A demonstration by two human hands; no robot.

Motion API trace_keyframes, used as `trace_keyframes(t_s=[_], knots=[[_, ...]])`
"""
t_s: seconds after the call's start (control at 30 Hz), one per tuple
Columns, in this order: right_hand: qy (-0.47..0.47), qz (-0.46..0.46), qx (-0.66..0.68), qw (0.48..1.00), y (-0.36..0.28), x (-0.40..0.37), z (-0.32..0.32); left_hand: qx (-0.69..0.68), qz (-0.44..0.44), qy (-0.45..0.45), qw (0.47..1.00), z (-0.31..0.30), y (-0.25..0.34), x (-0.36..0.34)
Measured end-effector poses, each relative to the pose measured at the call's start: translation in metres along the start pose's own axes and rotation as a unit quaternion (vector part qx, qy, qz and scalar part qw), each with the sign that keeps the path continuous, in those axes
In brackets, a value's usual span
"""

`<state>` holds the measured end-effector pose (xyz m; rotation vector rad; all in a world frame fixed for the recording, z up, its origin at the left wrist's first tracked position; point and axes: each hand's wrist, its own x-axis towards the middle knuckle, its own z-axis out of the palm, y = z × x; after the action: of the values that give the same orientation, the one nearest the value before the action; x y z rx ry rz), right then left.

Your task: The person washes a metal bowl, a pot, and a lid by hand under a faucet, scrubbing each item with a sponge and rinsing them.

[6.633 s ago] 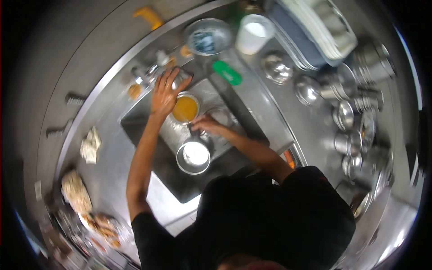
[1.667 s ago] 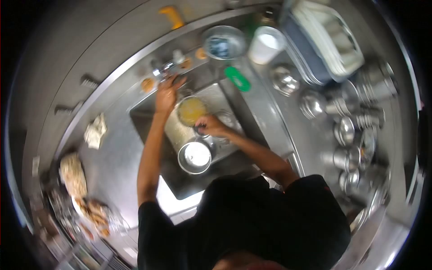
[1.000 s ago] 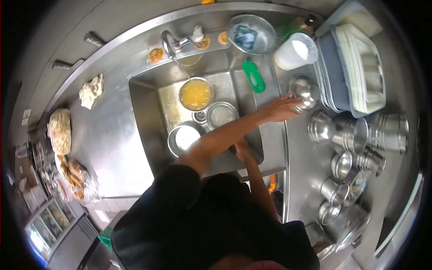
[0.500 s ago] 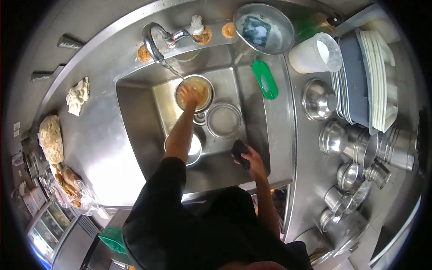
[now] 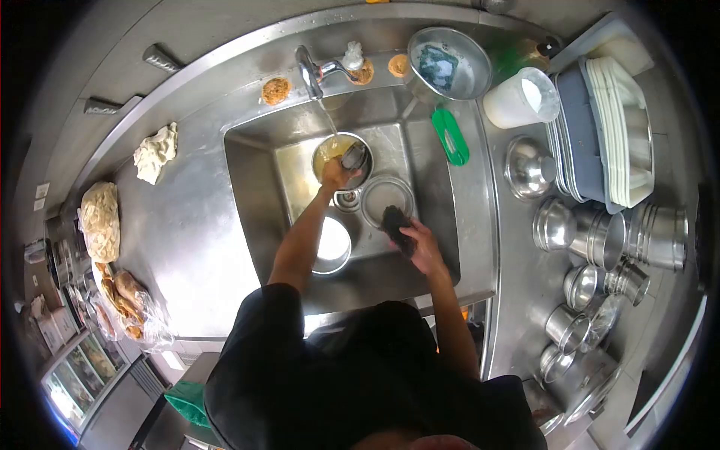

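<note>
Both hands at work in the steel sink (image 5: 259, 217).
The left hand (image 5: 339, 175) grips a small grey metallic object (image 5: 354, 156) inside the round metal pot (image 5: 366, 177) of yellowish water, beneath the running chrome faucet (image 5: 306, 71); the right hand (image 5: 425, 248) clutches a black scrubber (image 5: 397, 229).

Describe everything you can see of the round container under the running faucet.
The round container looks like silvery metal, with a circular rim and an open top. It sits upright in the sink, by the drain, and holds yellowish liquid. A thin stream from the faucet runs into it. The left hand reaches in over the near rim with a small grey item; that hides part of the inside, and the base is out of sight.
</note>
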<state>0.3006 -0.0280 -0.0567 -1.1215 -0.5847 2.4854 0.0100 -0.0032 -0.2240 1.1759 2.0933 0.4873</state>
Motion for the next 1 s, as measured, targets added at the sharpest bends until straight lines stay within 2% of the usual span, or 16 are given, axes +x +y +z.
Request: trace_keyframes(t_s=[0.07,0.13,0.17,0.23,0.3,0.37,0.4,0.5,0.57,0.63,0.7,0.73,0.8,0.9,0.97,1.0], knots=[[0.056,-0.074,-0.035,0.995,-0.006,0.008,0.007,-0.066,-0.048,0.041,0.996,-0.021,0.012,0.0],[0.085,-0.135,-0.102,0.982,-0.021,0.018,0.015,-0.233,-0.196,0.075,0.949,-0.048,0.026,-0.01],[0.117,-0.197,-0.163,0.96,-0.03,0.027,0.022,-0.229,-0.196,0.08,0.95,-0.044,0.015,-0.006],[0.102,-0.225,-0.158,0.956,-0.05,0.044,0.038,-0.463,-0.025,0.092,0.881,-0.028,-0.019,0.01],[0.091,-0.252,-0.153,0.951,-0.063,0.061,0.056,-0.44,0.008,0.08,0.894,-0.066,0.017,-0.02],[0.034,-0.284,-0.148,0.947,-0.072,0.073,0.074,-0.287,-0.011,0.111,0.951,-0.082,0.035,-0.029],[0.03,-0.284,-0.147,0.947,-0.074,0.076,0.084,-0.26,0.032,0.177,0.949,-0.094,0.059,-0.043],[0.028,-0.339,-0.219,0.914,-0.076,0.078,0.107,-0.368,-0.056,0.069,0.926,-0.112,0.064,-0.042],[0.106,-0.353,-0.388,0.845,-0.072,0.081,0.121,-0.427,-0.036,0.118,0.896,-0.116,0.077,-0.044],[0.072,-0.352,-0.384,0.85,-0.05,0.098,0.128,-0.445,-0.064,0.115,0.886,-0.132,0.093,-0.051],[-0.003,-0.517,-0.585,0.625,-0.035,0.11,0.14,-0.426,-0.083,0.145,0.889,-0.151,0.12,-0.063],[-0.007,-0.516,-0.584,0.627,-0.036,0.113,0.141,-0.412,-0.108,0.143,0.893,-0.156,0.12,-0.059],[-0.032,-0.567,-0.617,0.545,-0.044,0.113,0.15,-0.355,-0.113,0.17,0.912,-0.16,0.123,-0.058],[-0.015,-0.561,-0.569,0.601,-0.059,0.122,0.159,-0.369,-0.146,0.183,0.899,-0.171,0.15,-0.079],[0.018,-0.544,-0.592,0.594,-0.072,0.132,0.156,-0.347,-0.155,0.198,0.904,-0.168,0.152,-0.084],[0.031,-0.449,-0.532,0.717,-0.082,0.137,0.152,-0.353,-0.149,0.21,0.899,-0.161,0.146,-0.082]])
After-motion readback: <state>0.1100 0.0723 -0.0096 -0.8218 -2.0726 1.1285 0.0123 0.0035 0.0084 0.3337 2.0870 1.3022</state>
